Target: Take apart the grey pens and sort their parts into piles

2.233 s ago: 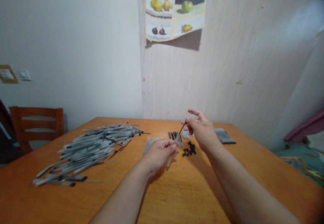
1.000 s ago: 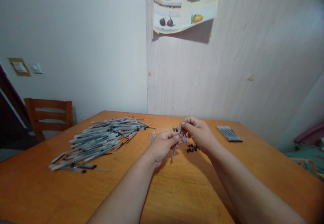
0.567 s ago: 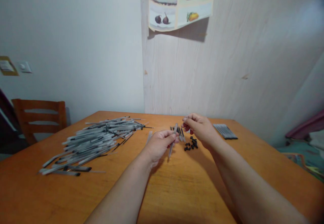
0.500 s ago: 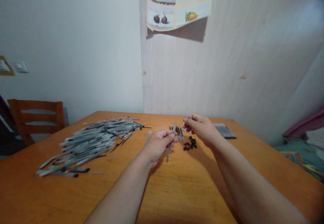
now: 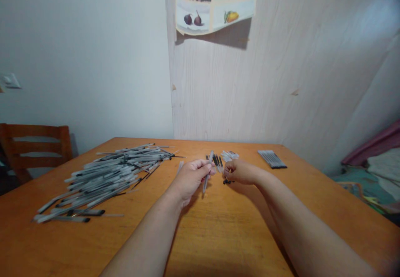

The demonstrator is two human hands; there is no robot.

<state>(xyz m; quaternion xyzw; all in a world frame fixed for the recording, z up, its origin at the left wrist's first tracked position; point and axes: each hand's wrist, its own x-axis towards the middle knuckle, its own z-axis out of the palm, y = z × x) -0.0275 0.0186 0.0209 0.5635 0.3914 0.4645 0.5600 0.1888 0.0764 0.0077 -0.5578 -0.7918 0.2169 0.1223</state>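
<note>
My left hand (image 5: 191, 179) is closed around a translucent grey pen barrel (image 5: 205, 184), which leans upright with both ends sticking out of the fingers. To its right, my right hand (image 5: 243, 172) is down at the small black pen plugs (image 5: 226, 182), its fingers bent together. Whatever those fingertips pinch is hidden, and the hand covers most of the plugs. Just behind the hands lie several dark, thin pen parts (image 5: 216, 160) in a row. Beside them is a small pile of clear and white pieces (image 5: 229, 155), perhaps caps.
A large heap of grey pens (image 5: 115, 172) spreads over the left of the wooden table (image 5: 215, 235). At the right lies a neat row of pens (image 5: 270, 159) with dark ends. A wooden chair (image 5: 34, 147) stands beyond the left edge, and a wall borders the back.
My right hand has come down from above the clear pieces to the black plugs, closing its fingers. My left hand still holds the barrel. The view has turned slightly right.
</note>
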